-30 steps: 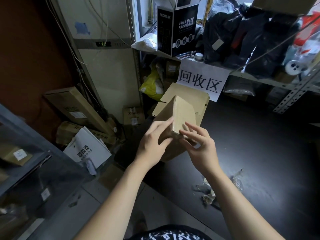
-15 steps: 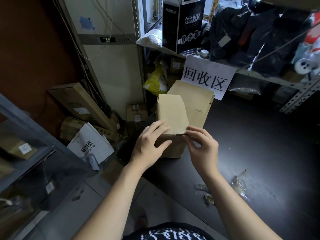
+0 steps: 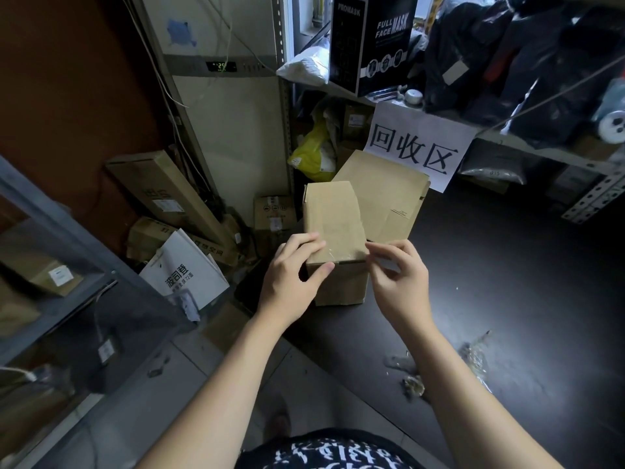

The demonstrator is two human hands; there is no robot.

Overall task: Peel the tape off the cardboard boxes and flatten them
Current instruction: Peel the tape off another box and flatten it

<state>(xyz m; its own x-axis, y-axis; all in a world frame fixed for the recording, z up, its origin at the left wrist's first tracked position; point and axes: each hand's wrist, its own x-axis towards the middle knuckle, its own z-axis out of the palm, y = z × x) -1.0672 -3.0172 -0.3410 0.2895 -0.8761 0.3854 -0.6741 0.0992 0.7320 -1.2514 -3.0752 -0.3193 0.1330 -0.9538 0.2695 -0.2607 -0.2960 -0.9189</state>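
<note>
Your left hand grips the near left corner of the box, thumb on its front; your right hand pinches clear tape at the near right edge. The plain brown box stands on the dark table, long axis running away from you. A second ago it was tilted; now it sits level.

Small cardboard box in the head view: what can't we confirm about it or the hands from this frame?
- Small cardboard box: far side and underside hidden by its own body.
- Clear tape at the near top edge: only a faint sheen; its extent is unclear.
- Right hand: fingertips reach the box corner; a pinch on the tape is too small to confirm.
- Left hand: palm contact hidden behind the hand itself.
- Larger box behind: lower part blocked by the small box.
</note>
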